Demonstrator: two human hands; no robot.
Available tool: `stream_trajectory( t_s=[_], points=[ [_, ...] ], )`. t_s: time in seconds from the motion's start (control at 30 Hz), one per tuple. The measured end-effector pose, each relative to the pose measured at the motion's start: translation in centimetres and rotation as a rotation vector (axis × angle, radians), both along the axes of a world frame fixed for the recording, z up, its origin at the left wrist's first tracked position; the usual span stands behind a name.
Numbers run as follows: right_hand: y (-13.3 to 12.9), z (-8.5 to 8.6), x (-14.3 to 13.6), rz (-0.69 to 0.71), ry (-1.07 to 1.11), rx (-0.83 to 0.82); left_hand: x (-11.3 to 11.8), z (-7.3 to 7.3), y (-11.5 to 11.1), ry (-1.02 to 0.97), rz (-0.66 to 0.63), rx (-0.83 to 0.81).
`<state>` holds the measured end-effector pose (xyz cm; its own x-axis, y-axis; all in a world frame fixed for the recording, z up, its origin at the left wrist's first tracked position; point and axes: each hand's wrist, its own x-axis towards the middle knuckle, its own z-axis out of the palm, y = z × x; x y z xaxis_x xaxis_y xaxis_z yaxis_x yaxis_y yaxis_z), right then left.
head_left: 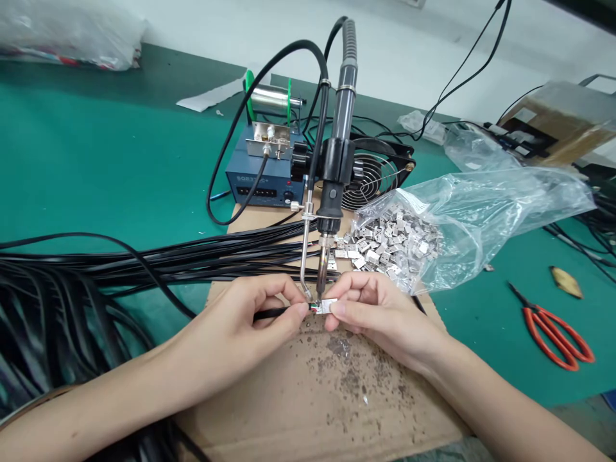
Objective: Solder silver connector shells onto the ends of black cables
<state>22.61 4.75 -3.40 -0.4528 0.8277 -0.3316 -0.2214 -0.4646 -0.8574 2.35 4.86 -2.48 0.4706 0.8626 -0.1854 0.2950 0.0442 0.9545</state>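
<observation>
My left hand (pixel 262 314) pinches the end of a black cable (pixel 270 313), whose thin coloured wires poke out past the fingertips. Between thumb and fingers, my right hand (pixel 368 305) grips a small silver USB connector (pixel 328 305). The wire ends meet the back of the connector, right under the tip of a soldering iron (pixel 321 276) clamped upright in a stand. A bent metal solder feed tube (pixel 304 256) comes down beside the iron and ends close to the wires. Whether the tip touches the joint is too small to tell.
Behind stands a blue soldering unit (pixel 262 183) with a solder spool (pixel 268 99), next to a fan (pixel 373 176). A clear bag (pixel 466 212) spills many USB connectors (pixel 385 247). Black cables (pixel 72 308) lie left, red-handled cutters (pixel 553 333) right. Stained cardboard (pixel 308 398) covers the green mat.
</observation>
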Motion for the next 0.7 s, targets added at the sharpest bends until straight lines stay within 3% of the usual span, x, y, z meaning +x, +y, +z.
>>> stream_trajectory(
  t_s=[0.27,0.7],
  points=[
    [0.07,-0.02,-0.04,-0.005,-0.03,-0.016,0.15,0.88,0.4,0.065,-0.011,0.014],
    [0.09,0.43,-0.31,-0.021,-0.167,0.02,-0.03,0.03,0.26,0.116,0.003,0.032]
  ],
)
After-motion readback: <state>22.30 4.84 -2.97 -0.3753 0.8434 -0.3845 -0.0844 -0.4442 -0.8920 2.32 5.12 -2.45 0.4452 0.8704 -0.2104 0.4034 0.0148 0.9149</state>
